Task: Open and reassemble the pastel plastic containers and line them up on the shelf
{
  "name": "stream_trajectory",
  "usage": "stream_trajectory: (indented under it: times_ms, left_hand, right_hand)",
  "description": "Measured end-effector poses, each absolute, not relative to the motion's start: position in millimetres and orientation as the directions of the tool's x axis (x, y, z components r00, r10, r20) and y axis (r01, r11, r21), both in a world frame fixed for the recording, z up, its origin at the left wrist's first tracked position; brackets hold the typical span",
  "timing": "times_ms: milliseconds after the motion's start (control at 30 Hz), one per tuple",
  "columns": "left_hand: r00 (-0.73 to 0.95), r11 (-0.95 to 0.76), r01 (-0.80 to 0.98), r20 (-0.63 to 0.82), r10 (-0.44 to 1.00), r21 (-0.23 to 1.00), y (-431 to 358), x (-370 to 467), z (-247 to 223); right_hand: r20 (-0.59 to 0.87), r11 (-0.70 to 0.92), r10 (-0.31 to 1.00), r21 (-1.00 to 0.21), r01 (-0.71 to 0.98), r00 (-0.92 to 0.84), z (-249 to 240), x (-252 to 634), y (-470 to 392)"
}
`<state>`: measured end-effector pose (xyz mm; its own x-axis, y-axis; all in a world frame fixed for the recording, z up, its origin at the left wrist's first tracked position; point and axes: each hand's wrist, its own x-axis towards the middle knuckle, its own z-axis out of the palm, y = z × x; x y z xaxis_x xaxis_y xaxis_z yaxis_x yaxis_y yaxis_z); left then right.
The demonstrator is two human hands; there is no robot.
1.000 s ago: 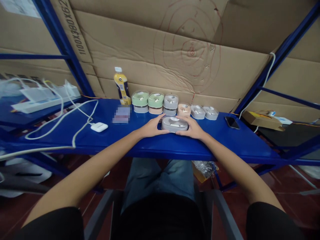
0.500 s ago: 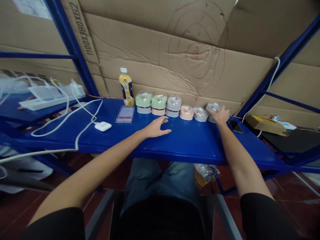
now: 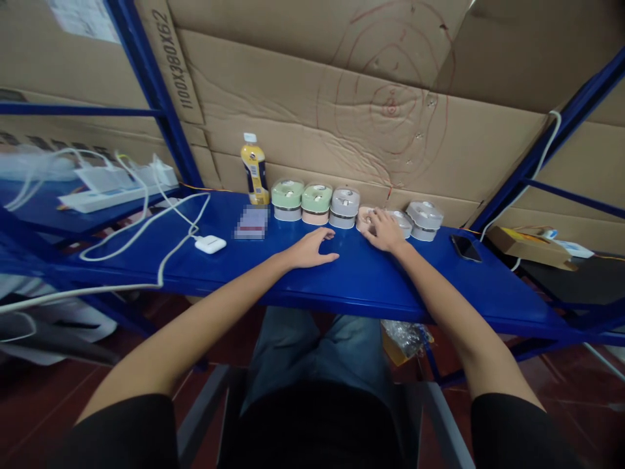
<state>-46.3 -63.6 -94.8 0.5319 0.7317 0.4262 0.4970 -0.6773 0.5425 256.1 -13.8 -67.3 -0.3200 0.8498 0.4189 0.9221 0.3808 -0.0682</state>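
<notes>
My right hand reaches over a pink rounded case with a clear lid, its fingers curled onto the case and hiding part of it. Partly behind that hand sits a single grey case. Farther right, two grey cases are stacked. Left of the pink case stand a grey stack, a green-over-pink stack and a green-over-grey stack. My left hand rests on the blue table with thumb and fingers apart, holding nothing, in front of these stacks.
A yellow drink bottle stands at the back left, near a blurred card. A white earbud case lies beside white cables. A phone lies on the right. Cardboard walls the back.
My right hand has moved left from the far-right grey stack to the pink case, leaving that stack uncovered. My left hand stays in place. The view has shifted slightly.
</notes>
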Motion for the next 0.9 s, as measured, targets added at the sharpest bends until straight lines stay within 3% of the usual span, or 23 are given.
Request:
stream_trajectory:
  times_ms: [200, 300, 400, 500, 633, 900]
  left_hand:
    - [0.538, -0.680, 0.503, 0.422, 0.730, 0.534, -64.0, -45.5, -94.2]
    - [0.545, -0.685, 0.502, 0.423, 0.725, 0.528, -63.3, -45.3, -95.3]
    - [0.541, -0.678, 0.473, 0.422, 0.728, 0.563, -62.7, -46.0, -97.1]
    - [0.528, -0.658, 0.437, 0.417, 0.740, 0.614, -61.6, -47.2, -98.3]
    - [0.512, -0.654, 0.406, 0.434, 0.741, 0.638, -60.8, -49.2, -97.1]
    - [0.514, -0.650, 0.346, 0.442, 0.735, 0.677, -62.7, -50.5, -96.3]
  right_hand:
    - [0.467, 0.451, 0.809, -0.104, 0.886, -0.357, -64.8, 250.8, -53.5]
    - [0.528, 0.303, 0.837, -0.231, 0.924, -0.143, -62.0, 249.8, -64.3]
    - [0.421, 0.194, 0.906, -0.329, 0.924, -0.040, -60.4, 242.6, -58.9]
    - [0.291, 0.347, 0.921, -0.317, 0.883, -0.258, -54.2, 230.5, -54.8]
    - [0.293, 0.658, 0.753, -0.318, 0.683, -0.589, -46.7, 210.2, -67.2]
    - [0.386, 0.729, 0.684, -0.328, 0.601, -0.619, -60.3, 200.7, -75.5]
